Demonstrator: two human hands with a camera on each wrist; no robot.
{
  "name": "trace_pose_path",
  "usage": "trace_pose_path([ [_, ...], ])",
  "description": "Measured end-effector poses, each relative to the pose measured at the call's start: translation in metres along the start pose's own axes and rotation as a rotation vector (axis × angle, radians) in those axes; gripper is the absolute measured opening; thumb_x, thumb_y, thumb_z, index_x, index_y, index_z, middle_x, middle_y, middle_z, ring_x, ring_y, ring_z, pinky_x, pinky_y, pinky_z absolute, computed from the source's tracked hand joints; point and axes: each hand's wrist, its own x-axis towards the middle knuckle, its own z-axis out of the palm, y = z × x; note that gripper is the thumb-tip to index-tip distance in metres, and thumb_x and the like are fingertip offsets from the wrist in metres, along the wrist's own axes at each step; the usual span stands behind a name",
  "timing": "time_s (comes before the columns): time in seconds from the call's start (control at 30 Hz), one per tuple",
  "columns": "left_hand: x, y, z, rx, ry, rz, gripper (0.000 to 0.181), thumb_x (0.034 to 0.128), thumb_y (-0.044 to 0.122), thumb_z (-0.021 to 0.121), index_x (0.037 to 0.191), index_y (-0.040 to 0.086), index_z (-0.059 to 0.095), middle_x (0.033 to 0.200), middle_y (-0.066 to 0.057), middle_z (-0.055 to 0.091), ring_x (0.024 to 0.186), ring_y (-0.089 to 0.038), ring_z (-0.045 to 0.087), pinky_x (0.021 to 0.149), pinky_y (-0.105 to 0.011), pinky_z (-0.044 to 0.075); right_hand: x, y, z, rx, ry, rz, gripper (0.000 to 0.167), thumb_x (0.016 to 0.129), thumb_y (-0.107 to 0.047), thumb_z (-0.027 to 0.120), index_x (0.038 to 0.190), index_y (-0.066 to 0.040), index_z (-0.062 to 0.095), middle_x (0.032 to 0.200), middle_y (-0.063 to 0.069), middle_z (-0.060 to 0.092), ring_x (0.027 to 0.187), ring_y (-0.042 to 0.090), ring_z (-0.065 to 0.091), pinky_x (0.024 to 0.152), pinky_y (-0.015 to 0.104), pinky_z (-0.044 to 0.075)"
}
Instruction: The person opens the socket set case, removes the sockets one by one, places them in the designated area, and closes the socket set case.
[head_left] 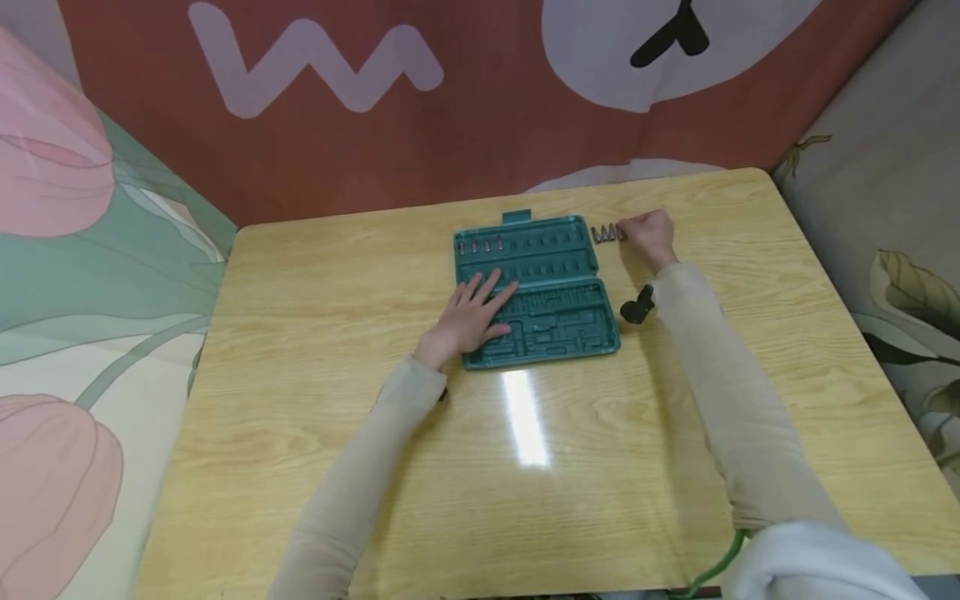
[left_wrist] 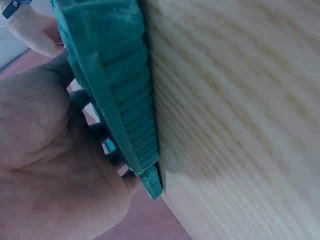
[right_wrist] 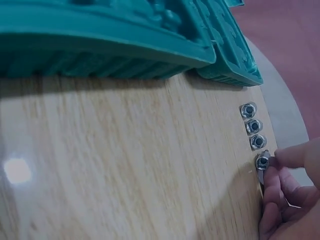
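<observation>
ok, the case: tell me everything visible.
The case is teal and looks like molded plastic. It lies open on the table, its two halves joined along a seam. The far half has two rows of slots, four metal pieces at the left of the far row, and a tab on its far edge. Recesses in the near half look empty where visible. The left hand rests on the case's left side.

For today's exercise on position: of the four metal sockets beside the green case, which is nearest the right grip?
The end socket farthest from the green case; the right grip touches it, while the other three sockets stand untouched.
</observation>
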Motion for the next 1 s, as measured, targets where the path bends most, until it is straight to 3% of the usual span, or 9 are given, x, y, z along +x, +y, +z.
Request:
trace_pose_path([
  [0.07,0.0,0.0,-0.001,0.001,0.001,0.001,0.07,0.1006,0.05,0.037,0.156,0.029,0.0,0.161,-0.004,-0.014,0.146,-0.03,-0.011,0.115,-0.047,-0.004,0.0,0.0,-0.001,-0.007,-0.001,-0.002,0.036,0.096,-0.023,0.054,0.106,0.008,0.069,0.121,0.023,0.061,0.103,0.031,0.058,0.089,0.041,0.047],
  [0.13,0.0,0.0,-0.002,-0.002,0.004,0.006,0.071,0.1007,0.049,0.038,0.157,0.029,0.0,0.161,-0.004,-0.013,0.146,-0.03,-0.01,0.115,-0.047,-0.003,-0.001,0.0,-0.002,-0.007,0.006,-0.006,0.033,0.096,-0.021,0.053,0.104,0.007,0.069,0.121,0.023,0.061,0.101,0.029,0.058,0.088,0.039,0.047],
  [0.23,-0.001,0.002,-0.005,-0.006,0.007,0.017,0.071,0.101,0.048,0.039,0.157,0.027,0.002,0.161,-0.006,-0.011,0.146,-0.032,-0.008,0.115,-0.048,-0.001,0.0,0.001,-0.004,-0.012,0.029,-0.012,0.028,0.094,-0.018,0.053,0.084,0.002,0.07,0.104,0.017,0.067,0.076,0.019,0.058,0.071,0.031,0.047],
  [0.3,-0.002,0.004,-0.007,-0.007,0.012,0.026,0.07,0.1011,0.047,0.04,0.157,0.026,0.003,0.161,-0.007,-0.009,0.146,-0.033,-0.006,0.115,-0.049,0.0,-0.001,0.002,-0.005,-0.015,0.039,-0.016,0.026,0.092,-0.017,0.053,0.081,0.0,0.069,0.098,0.014,0.066,0.067,0.011,0.052,0.063,0.026,0.043],
  [0.37,-0.002,0.004,-0.007,-0.01,0.008,0.025,0.07,0.1012,0.047,0.04,0.157,0.026,0.002,0.161,-0.007,-0.01,0.146,-0.032,-0.006,0.115,-0.049,0.0,-0.002,0.002,-0.007,-0.016,0.031,-0.014,0.027,0.092,-0.017,0.052,0.089,0.003,0.071,0.101,0.016,0.066,0.067,0.01,0.051,0.062,0.024,0.042],
  [0.5,-0.002,0.005,-0.007,-0.004,0.002,0.017,0.07,0.1013,0.047,0.039,0.157,0.027,0.002,0.161,-0.007,-0.009,0.146,-0.032,-0.007,0.116,-0.048,0.0,-0.008,0.002,-0.01,-0.003,-0.007,0.001,0.039,0.095,-0.02,0.05,0.119,0.008,0.062,0.124,0.021,0.058,0.086,0.013,0.051,0.072,0.024,0.042],
  [0.67,-0.003,0.005,-0.008,0.0,-0.01,0.018,0.07,0.1015,0.047,0.04,0.157,0.026,0.002,0.161,-0.007,-0.009,0.146,-0.032,-0.006,0.116,-0.048,0.0,-0.013,-0.003,-0.011,0.047,-0.033,-0.022,0.038,0.098,-0.024,0.051,0.119,0.007,0.061,0.11,0.014,0.06,0.079,0.012,0.052,0.07,0.025,0.045],
  [0.8,-0.003,0.003,-0.009,-0.004,-0.023,0.007,0.07,0.1015,0.048,0.039,0.157,0.027,0.001,0.161,-0.006,-0.011,0.146,-0.031,-0.008,0.116,-0.048,-0.001,-0.023,-0.031,-0.001,0.091,-0.097,-0.104,0.038,0.099,-0.024,0.054,0.119,0.007,0.061,0.102,0.013,0.06,0.071,0.014,0.055,0.07,0.034,0.047],
  [1.0,-0.002,0.001,-0.007,0.01,-0.028,0.002,0.07,0.1018,0.049,0.036,0.157,0.028,-0.002,0.161,-0.005,-0.012,0.146,-0.031,-0.009,0.116,-0.047,-0.002,-0.034,-0.088,0.047,0.015,-0.237,-0.21,0.033,0.099,-0.024,0.056,0.115,0.003,0.066,0.102,0.018,0.063,0.076,0.022,0.058,0.068,0.035,0.047],
])
